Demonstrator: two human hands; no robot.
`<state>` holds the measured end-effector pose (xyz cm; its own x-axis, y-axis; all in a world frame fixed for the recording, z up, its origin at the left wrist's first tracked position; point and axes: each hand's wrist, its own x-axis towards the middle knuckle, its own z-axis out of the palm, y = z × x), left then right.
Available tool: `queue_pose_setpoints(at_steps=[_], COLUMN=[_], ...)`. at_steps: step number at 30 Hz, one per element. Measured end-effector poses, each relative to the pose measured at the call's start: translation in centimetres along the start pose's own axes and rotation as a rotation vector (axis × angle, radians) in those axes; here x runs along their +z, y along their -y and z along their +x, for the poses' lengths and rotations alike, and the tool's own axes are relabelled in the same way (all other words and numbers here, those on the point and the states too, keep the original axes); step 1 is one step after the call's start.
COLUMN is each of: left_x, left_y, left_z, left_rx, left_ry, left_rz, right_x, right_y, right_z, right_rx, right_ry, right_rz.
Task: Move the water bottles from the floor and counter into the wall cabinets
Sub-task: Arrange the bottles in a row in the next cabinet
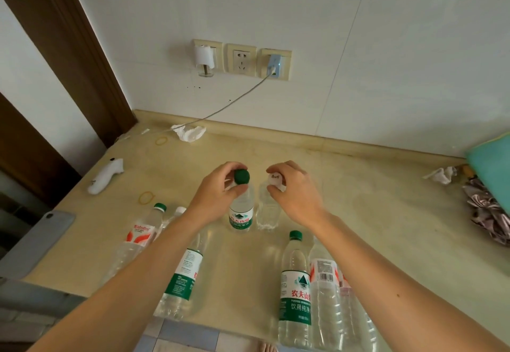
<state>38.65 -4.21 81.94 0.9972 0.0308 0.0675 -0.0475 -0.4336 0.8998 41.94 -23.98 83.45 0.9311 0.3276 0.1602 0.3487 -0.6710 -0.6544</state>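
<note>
A beige surface [372, 213] runs along a white tiled wall [386, 47] that carries three sockets [241, 60], one with a charger and cable. A turquoise object [491, 169] sits at the far right edge. Upright water bottles stand near the front edge: a green-labelled one [295, 291] beside a red-labelled one [327, 296] on the right, more on the left [143, 238]. At centre, the left hand [218, 194] has its grip closed around the neck of a green-capped bottle [242, 217]; the right hand [296, 188] pinches the cap of a clear white-capped bottle [267, 213] just beside it. Both stand on the surface. Smaller items: crumpled tissue [189, 132], two rubber bands [146, 197].
</note>
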Motion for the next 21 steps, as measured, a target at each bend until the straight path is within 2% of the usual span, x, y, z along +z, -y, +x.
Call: queue_pose_setpoints(at_steps=[4,10,16,21], left_x=[-0.1,1.4,4.2,5.5], left_y=[0.4,3.6,6.3,6.8], left_z=[-0.5,-1.8,-2.3,-1.8], left_rx=[-0.024,-0.168,-0.323,-0.341], left_ry=[0.0,-0.011,-0.079,-0.137], left_rz=[-0.026,-0.056,-0.16,-0.171], right_x=[0.6,2.3,4.6,5.9], right_y=[-1.1,-4.7,-7.2,-8.4], right_z=[-0.6,-1.6,-1.0,-0.4], right_rx=[0.144,0.398,0.422,0.415], right_ry=[0.021,0.218,0.305,0.326], right_rz=[0.119,0.325,0.415,0.429])
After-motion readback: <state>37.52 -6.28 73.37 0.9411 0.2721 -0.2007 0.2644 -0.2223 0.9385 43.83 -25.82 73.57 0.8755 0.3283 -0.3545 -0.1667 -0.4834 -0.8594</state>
